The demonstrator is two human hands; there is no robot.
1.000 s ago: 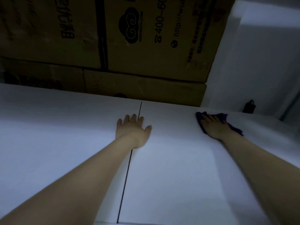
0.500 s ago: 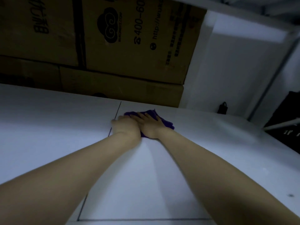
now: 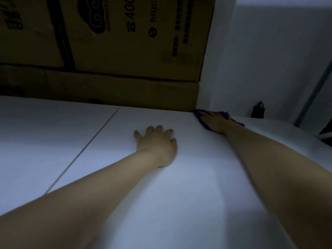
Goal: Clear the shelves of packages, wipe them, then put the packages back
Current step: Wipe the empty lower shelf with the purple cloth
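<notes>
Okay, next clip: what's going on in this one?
A person is wiping a white shelf. The right hand presses a purple cloth flat on the shelf's far side, right at the corner of the stacked cardboard boxes. The left hand rests palm-down on the shelf, fingers spread, holding nothing. A small black object sits by the wall at the right; what it is can't be told.

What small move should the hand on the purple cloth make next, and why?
Probably draw the cloth toward the near edge. The right hand presses it flat at the far side of the shelf, beside the cardboard boxes, and bare shelf lies nearer. The left hand rests flat.
</notes>
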